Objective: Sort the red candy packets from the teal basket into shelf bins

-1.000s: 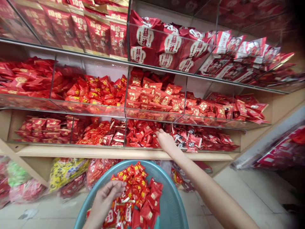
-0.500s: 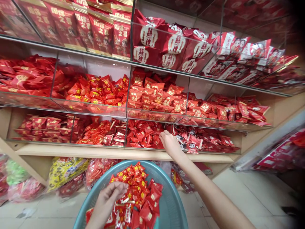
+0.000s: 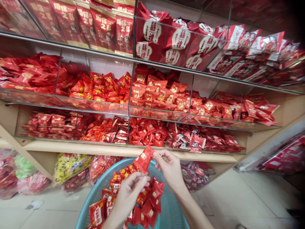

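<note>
My right hand [image 3: 169, 168] pinches a small red candy packet [image 3: 144, 158] with gold print by its right end. The packet hangs tilted above a teal plastic basket [image 3: 177, 186]. Just below the packet is my left hand [image 3: 132, 190], its thumb and fingers closed together; whether anything is between them is hidden. Under both hands the basket holds a heap of red wrapped candies [image 3: 152, 206], some with gold or yellow print. Larger red packets with a white label [image 3: 97, 216] lie at its left side.
Glass-fronted shelves [image 3: 133, 148] full of red packets rise behind the basket. The bottom bin of plain red candies [image 3: 149, 132] is closest. Clear bags of sweets, one yellow [image 3: 71, 167], lie under the shelf on the tiled floor [image 3: 228, 197].
My right hand has come back from the bottom shelf bin to above the basket, with a red candy packet in it. My left hand has moved right and slightly up toward it.
</note>
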### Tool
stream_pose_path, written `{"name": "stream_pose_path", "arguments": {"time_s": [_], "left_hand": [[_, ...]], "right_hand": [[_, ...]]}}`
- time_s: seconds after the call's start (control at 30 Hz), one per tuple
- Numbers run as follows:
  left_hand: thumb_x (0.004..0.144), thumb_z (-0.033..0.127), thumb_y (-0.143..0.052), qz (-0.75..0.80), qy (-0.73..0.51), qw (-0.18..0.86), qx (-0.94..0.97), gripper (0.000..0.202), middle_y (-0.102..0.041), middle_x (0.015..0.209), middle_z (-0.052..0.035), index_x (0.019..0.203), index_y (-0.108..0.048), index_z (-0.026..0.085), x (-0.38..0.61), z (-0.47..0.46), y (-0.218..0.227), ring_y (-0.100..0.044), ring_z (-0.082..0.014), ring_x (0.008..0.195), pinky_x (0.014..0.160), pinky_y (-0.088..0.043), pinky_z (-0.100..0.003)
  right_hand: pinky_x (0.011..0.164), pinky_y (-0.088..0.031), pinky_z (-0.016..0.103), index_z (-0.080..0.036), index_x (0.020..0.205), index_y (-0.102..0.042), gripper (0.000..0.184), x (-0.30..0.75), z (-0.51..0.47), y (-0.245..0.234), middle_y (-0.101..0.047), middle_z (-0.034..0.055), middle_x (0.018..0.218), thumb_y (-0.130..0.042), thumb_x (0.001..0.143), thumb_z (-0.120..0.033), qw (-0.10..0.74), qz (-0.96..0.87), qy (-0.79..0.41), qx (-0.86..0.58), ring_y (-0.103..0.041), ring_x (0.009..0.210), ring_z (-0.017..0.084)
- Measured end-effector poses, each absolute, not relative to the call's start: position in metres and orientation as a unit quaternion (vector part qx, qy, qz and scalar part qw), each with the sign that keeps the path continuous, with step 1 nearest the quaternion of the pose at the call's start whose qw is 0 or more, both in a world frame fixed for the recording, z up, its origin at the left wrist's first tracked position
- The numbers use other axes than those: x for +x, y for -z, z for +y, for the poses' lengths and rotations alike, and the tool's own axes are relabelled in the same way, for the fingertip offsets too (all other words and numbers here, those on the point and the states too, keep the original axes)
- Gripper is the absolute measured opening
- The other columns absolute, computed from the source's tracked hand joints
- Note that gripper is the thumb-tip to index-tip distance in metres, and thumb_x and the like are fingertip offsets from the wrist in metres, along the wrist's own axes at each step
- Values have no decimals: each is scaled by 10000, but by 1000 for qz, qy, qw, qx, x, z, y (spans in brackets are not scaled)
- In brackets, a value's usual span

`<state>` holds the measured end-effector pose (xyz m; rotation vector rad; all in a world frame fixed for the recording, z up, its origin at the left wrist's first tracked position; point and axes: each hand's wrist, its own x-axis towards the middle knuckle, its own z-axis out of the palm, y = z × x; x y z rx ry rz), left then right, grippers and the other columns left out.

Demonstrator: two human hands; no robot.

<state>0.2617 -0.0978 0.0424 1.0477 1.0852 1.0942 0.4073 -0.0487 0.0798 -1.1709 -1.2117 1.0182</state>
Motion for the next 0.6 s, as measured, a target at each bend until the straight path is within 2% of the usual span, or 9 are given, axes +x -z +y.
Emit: {"name": "stream_pose_path", "arguments": {"time_s": [0.13, 0.4, 0.6], "left_hand": [[738, 505, -617, 489, -495, 567, 440, 341, -750, 814, -76, 723, -659, 167, 266, -97, -44, -679, -208, 732, 691, -513, -289], [789, 425, -598, 475, -478, 544, 501, 288, -739, 746, -58, 686, -685, 171, 252, -101, -43, -657, -198, 698, 696, -504, -285], [811, 422, -576, 465, -448, 550, 530, 290, -742, 765, -51, 712, -701, 180, 238, -104, -45, -661, -198, 722, 710, -498, -270]], "right_hand": [[420, -365, 219, -164, 736, -650, 327, 398, -56, -70, -540, -37, 463, -686, 694, -486, 547, -494, -465, -491, -462, 417, 100], [436, -367, 213, -142, 707, -668, 365, 407, -58, -73, -570, -24, 478, -742, 616, -488, 521, -469, -514, -495, -452, 423, 84], [476, -376, 209, -141, 697, -657, 327, 413, -64, -74, -578, -24, 497, -751, 635, -448, 499, -473, -561, -462, -469, 458, 79]]}}
